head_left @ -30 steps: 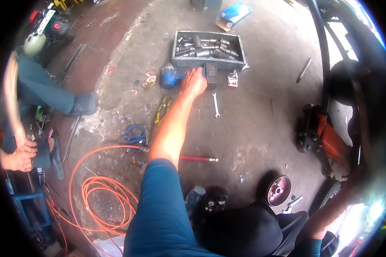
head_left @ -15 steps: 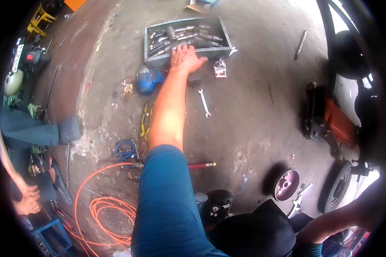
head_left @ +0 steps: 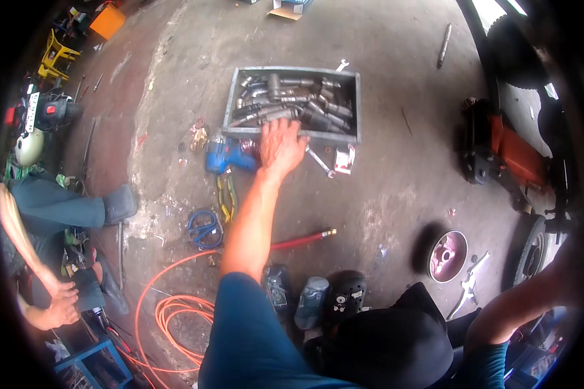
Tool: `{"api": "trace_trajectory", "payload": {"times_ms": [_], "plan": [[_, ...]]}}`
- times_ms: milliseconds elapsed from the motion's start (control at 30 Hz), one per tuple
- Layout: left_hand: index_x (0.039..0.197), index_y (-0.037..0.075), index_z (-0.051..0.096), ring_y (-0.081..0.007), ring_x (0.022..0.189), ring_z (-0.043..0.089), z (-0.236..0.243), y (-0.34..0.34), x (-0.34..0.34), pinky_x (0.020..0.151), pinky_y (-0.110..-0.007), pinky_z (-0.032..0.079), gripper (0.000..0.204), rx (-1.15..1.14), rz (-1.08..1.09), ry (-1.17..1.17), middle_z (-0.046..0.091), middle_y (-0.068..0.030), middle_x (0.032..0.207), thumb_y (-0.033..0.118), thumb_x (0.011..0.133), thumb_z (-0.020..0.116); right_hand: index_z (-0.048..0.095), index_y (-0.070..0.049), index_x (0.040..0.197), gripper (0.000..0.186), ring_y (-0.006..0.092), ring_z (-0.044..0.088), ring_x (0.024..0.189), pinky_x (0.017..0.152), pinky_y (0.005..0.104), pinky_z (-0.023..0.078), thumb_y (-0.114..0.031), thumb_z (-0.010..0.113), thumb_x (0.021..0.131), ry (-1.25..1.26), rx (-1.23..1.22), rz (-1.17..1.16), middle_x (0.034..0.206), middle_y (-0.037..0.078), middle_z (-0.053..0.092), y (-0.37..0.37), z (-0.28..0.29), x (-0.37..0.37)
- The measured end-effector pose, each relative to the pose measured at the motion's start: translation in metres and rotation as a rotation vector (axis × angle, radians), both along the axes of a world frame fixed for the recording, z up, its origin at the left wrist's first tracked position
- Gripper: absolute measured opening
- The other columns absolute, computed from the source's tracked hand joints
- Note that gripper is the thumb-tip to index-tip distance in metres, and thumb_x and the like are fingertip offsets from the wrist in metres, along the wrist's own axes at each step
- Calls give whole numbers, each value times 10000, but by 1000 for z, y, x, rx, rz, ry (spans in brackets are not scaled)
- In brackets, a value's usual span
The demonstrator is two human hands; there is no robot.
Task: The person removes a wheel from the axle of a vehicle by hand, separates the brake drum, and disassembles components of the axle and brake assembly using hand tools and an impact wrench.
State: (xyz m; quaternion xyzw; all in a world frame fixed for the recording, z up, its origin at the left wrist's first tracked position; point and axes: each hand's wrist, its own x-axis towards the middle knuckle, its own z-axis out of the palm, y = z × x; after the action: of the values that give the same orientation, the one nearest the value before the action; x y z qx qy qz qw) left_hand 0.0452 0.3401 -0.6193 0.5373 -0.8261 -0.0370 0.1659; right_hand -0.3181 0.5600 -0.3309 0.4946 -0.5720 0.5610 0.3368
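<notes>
My left hand is at the near wall of a grey metal box, fingers hooked over its rim and thumb pointing right. Inside the box lie many steel sockets and similar pieces. Left of the hand, a blue impact wrench lies on the floor. An open-end spanner pokes out from beneath the box's near edge, beside a small red and white pack. My right forearm runs off toward the dark right rim, where its hand cannot be seen.
Pliers with yellow handles, a coiled orange hose and a wheel hub lie on the floor. At right stand a tyre and red-and-black vehicle parts. Another person's clasped hands show at left.
The box has come nearer with my left hand on its wall, and now covers the spanner's upper end. My view has shifted too. The other person remains at left.
</notes>
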Motion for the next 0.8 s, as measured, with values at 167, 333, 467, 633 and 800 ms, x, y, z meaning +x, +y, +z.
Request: {"api": "trace_trajectory", "payload": {"times_ms": [167, 333, 467, 633, 800], "plan": [[981, 39, 611, -310, 975, 485, 3, 66, -3, 906, -438, 338, 344, 29, -140, 80, 544, -139, 933, 277, 739, 663, 623, -38, 937, 207, 148, 592, 778, 705, 264, 469, -179, 645, 787, -11, 40, -19, 905, 78, 618, 7, -7, -2], [997, 35, 610, -300, 955, 486, 8, 127, -1, 923, -454, 329, 365, 142, -218, 55, 537, -126, 909, 280, 732, 665, 629, -41, 945, 198, 148, 587, 791, 727, 270, 462, -179, 628, 803, -42, 82, -16, 913, 78, 616, 7, -13, -2], [981, 28, 619, -303, 947, 503, 15, 145, 2, 912, -445, 361, 355, 167, -289, 60, 554, -129, 917, 277, 735, 675, 633, -42, 951, 192, 147, 582, 801, 744, 275, 456, -178, 614, 817, -70, 105, -12, 918, 78, 614, 8, -16, -4], [1006, 14, 597, -319, 926, 559, 3, 128, 50, 831, -397, 439, 306, -41, 359, 546, 592, -166, 981, 201, 775, 669, 639, -45, 958, 187, 147, 576, 814, 765, 281, 449, -178, 596, 833, -151, 178, -2, 926, 77, 612, -4, -48, 12], [1056, 4, 574, -370, 937, 582, -28, 125, 113, 816, -413, 445, 421, 139, 935, 442, 602, -213, 1034, 287, 760, 674, 630, -39, 1012, 234, 151, 581, 858, 781, 292, 454, -193, 600, 838, -709, 704, 379, 942, 79, 625, -34, -131, 73]]}}
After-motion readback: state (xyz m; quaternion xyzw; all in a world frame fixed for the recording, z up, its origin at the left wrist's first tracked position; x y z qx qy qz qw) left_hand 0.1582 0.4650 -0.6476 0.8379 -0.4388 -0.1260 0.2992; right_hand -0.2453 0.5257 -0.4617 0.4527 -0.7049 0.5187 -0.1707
